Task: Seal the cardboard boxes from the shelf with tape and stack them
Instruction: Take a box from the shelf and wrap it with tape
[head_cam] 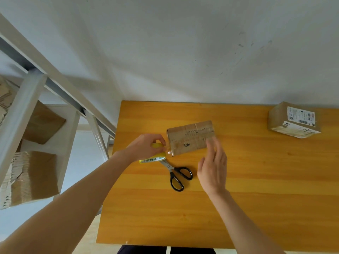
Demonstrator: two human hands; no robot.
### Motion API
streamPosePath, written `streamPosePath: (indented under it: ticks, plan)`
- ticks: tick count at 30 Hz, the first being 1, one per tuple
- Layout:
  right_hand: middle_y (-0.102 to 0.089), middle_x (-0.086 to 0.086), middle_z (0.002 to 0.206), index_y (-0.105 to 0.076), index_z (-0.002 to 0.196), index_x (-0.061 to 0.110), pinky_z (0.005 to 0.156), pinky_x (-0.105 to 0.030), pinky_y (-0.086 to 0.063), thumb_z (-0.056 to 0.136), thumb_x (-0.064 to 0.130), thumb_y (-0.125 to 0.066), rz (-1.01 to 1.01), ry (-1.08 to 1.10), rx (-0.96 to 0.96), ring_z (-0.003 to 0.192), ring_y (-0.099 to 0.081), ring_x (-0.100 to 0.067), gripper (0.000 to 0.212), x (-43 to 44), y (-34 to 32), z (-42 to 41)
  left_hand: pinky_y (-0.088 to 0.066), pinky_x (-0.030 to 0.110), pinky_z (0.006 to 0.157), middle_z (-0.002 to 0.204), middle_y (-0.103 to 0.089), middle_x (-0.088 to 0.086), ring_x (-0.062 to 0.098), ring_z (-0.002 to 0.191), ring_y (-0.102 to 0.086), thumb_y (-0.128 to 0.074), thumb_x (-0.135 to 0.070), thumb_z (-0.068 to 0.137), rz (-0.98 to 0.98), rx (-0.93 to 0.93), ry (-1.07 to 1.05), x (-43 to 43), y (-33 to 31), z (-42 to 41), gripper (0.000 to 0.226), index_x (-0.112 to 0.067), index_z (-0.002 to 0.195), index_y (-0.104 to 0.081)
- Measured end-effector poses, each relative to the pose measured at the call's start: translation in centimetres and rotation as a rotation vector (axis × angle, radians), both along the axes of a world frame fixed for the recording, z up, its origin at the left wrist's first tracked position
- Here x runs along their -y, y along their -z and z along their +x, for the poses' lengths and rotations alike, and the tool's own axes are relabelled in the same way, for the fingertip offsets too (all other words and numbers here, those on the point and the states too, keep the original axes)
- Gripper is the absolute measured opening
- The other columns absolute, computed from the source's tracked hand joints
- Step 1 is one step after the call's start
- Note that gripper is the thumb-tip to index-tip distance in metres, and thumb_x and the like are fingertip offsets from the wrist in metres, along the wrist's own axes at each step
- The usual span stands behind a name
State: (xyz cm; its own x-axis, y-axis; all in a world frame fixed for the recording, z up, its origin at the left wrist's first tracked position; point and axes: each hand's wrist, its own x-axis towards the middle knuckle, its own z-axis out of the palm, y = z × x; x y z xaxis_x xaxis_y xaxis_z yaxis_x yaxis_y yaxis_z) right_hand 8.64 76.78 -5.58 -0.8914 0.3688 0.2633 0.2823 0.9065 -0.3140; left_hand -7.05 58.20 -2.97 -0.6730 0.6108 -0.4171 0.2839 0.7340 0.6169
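Note:
A small brown cardboard box [189,138] lies on the yellow wooden table [256,189], with clear tape across its top. My left hand [145,146] grips a roll of tape [154,158] with a yellow core at the box's left end; a clear strip runs from roll to box. My right hand [213,165] hovers with straight fingers at the box's right near corner, fingertips touching or just above it. A second box [293,120] with a white shipping label sits at the table's far right.
Black-handled scissors [177,174] lie on the table just in front of the box, between my hands. A white metal shelf [27,114] stands to the left, holding several cardboard boxes [31,176]. A white wall rises behind the table.

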Motion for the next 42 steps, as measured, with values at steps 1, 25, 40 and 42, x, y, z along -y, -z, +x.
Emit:
streamPosePath:
  ticks: [1,25,40,42]
  plan:
    - [-0.056,-0.026,0.126,-0.048,0.125,0.0,0.09,-0.042,-0.054,0.073,-0.003,-0.073,0.045,-0.069,-0.016,0.112,-0.059,-0.037,0.057,0.6,0.5,0.6,-0.041,0.027,0.061,0.081,-0.06,-0.004,0.017,0.073,-0.055,-0.066,-0.042,0.085,0.001,0.005,0.002,0.0,0.0,-0.1,0.013,-0.035,0.095,-0.062]
    - [-0.059,-0.004,0.108,-0.047,0.116,0.008,0.07,-0.025,-0.043,0.096,0.033,-0.055,-0.233,-0.076,0.711,0.094,-0.06,-0.019,0.033,5.4,2.4,2.7,-0.047,0.032,0.073,0.096,-0.062,0.001,0.018,0.09,-0.057,-0.068,-0.037,0.084,0.005,0.005,0.049,0.0,-0.4,-1.0,0.011,-0.031,0.092,-0.063]
    - [-0.053,-0.001,0.085,-0.052,0.098,0.008,0.069,-0.023,-0.043,0.077,0.07,-0.063,-1.263,0.026,0.693,0.075,-0.054,-0.012,0.066,5.4,0.0,4.9,-0.046,0.028,0.066,0.088,-0.059,-0.007,0.017,0.083,-0.059,-0.068,-0.035,0.084,-0.036,-0.012,0.058,-0.4,-0.8,-1.3,0.009,-0.031,0.09,-0.061]
    - [-0.055,-0.004,0.088,-0.054,0.106,0.004,0.075,-0.026,-0.044,0.077,0.071,-0.062,-1.291,0.02,0.654,0.079,-0.055,-0.015,0.073,5.7,-0.5,4.1,-0.043,0.022,0.063,0.089,-0.058,-0.008,0.012,0.083,-0.057,-0.068,-0.036,0.084,-0.035,-0.02,0.052,-0.3,-0.8,-1.3,0.01,-0.031,0.09,-0.062]
